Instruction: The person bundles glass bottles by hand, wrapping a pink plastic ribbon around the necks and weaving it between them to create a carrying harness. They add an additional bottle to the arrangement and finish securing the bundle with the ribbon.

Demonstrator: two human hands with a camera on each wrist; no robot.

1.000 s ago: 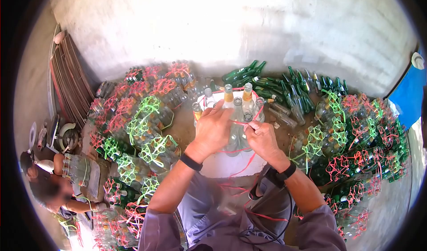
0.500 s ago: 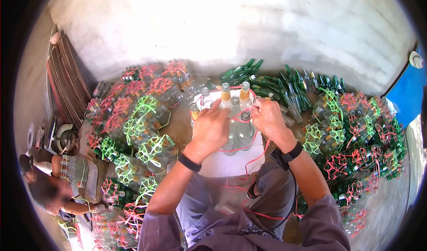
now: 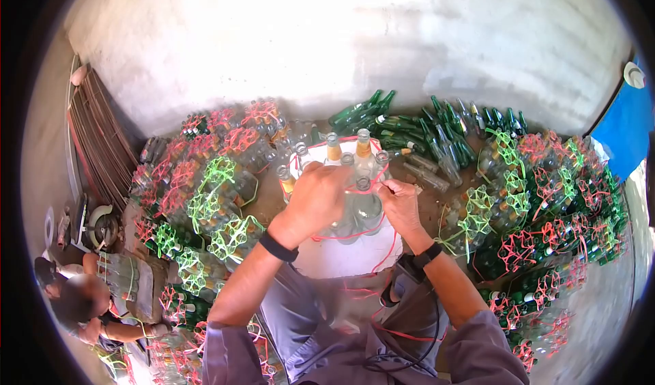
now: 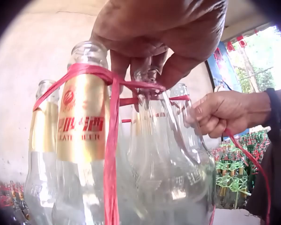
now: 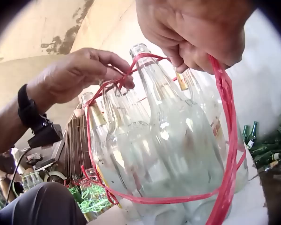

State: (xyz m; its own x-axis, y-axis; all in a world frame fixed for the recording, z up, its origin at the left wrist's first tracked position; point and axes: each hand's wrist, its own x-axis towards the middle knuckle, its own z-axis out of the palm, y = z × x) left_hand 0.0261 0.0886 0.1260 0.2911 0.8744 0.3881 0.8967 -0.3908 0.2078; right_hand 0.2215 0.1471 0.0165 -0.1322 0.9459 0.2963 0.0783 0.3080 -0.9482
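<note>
Several clear glass beer bottles [image 5: 178, 140] stand upright in a tight cluster on a white slab [image 3: 341, 262]. Some necks carry gold labels [image 4: 82, 126]. Red plastic strapping ribbon [image 5: 228, 140] loops around the necks and also circles the lower bodies. My left hand [image 3: 315, 197] is over the near left of the cluster. Its thumb and fingers pinch the ribbon at a bottle neck [image 4: 146, 74]. At the cluster's right side, my right hand [image 3: 401, 206] has its fingers curled around the ribbon, whose loose length hangs below the fist in both wrist views.
Bundles of bottles tied with green and red ribbon [image 3: 218, 173] crowd both sides. Loose green bottles [image 3: 368, 112] lie along the wall behind. Another person [image 3: 82, 296] works at the lower left beside more bottles. A black cable [image 3: 409, 359] crosses my lap.
My right hand swings outward and up with the ribbon, then comes back down beside the cluster. My left hand stays over the necks, its fingers more curled now. The head view shifts slightly.
</note>
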